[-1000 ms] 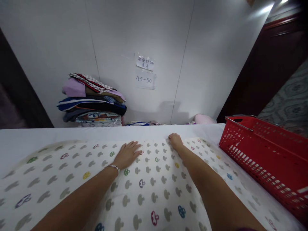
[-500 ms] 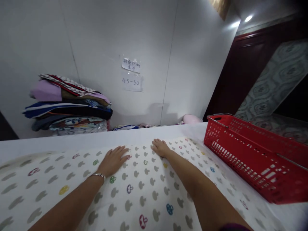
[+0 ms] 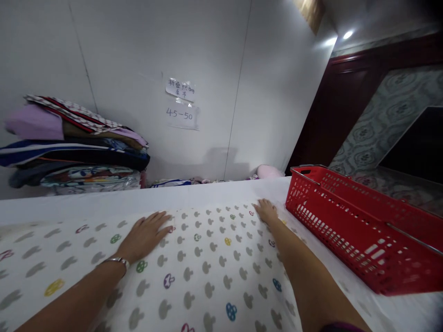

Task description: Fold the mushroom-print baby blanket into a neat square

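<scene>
A white cloth [image 3: 194,272] printed with grey and coloured mushrooms is spread over the white table in front of me. My left hand [image 3: 143,236] lies flat on its left part near the far edge, fingers apart, a silver bracelet at the wrist. Further right, my right hand [image 3: 266,212] rests open on the cloth close to its far right corner. Neither hand grips anything. Both forearms cover parts of the printed cloth.
A red plastic basket [image 3: 339,221] with metal handles stands at the right on the table [image 3: 221,192]. Beyond the far edge, a pile of folded cloths [image 3: 79,143] rises at left. A pink item [image 3: 269,171] lies by the wall, which bears paper notes [image 3: 180,113].
My right hand has slid rightward across the cloth towards its far right corner. My left hand stays flat near the same printed mushrooms. The view has turned slightly right.
</scene>
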Action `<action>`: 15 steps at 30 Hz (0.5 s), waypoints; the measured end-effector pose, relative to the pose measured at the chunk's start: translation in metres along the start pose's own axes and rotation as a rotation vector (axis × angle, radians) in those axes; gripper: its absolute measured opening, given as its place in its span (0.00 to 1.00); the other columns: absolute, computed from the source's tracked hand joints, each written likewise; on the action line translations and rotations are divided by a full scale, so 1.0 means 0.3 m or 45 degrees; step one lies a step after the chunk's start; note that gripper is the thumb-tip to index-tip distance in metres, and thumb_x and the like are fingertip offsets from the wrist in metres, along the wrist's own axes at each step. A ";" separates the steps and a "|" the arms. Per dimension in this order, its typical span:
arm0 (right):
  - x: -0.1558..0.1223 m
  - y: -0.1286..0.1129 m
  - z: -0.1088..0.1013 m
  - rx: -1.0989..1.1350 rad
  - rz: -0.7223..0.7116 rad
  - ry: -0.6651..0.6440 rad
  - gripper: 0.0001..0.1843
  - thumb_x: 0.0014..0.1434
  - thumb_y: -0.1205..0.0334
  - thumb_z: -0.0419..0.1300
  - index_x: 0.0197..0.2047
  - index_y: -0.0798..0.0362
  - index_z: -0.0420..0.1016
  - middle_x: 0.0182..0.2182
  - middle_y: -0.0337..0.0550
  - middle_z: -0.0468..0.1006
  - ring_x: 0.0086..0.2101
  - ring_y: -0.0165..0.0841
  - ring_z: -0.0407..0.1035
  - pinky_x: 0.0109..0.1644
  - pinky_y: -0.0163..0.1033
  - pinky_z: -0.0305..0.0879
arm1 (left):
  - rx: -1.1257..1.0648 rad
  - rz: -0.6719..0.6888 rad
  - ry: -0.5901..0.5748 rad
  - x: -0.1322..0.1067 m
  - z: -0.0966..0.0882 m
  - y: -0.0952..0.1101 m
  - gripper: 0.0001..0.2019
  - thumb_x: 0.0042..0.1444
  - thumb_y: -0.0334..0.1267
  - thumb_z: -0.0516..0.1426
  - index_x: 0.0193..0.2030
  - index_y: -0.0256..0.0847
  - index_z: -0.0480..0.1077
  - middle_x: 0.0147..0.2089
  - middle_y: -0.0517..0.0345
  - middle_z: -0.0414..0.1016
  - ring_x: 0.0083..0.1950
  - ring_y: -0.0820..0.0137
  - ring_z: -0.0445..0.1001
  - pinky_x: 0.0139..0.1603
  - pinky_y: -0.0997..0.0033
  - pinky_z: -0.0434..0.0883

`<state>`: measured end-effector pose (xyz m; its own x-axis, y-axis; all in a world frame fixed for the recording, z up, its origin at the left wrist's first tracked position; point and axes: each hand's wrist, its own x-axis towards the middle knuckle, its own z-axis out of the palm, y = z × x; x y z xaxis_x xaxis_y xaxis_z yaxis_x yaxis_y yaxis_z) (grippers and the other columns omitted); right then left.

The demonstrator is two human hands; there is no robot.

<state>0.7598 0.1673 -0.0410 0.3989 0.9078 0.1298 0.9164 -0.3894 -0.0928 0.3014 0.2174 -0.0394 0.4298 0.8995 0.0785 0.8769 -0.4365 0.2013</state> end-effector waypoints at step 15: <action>-0.007 0.044 -0.004 -0.020 0.057 -0.089 0.26 0.64 0.47 0.41 0.62 0.43 0.57 0.64 0.42 0.53 0.61 0.41 0.47 0.59 0.54 0.48 | -0.026 0.009 0.050 -0.008 -0.008 0.006 0.30 0.58 0.57 0.43 0.64 0.48 0.57 0.68 0.58 0.53 0.69 0.59 0.48 0.65 0.55 0.47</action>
<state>0.7710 0.1600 -0.0414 0.4364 0.8980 0.0564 0.8984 -0.4315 -0.0814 0.3014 0.2145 -0.0369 0.4268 0.8966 0.1184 0.8691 -0.4428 0.2203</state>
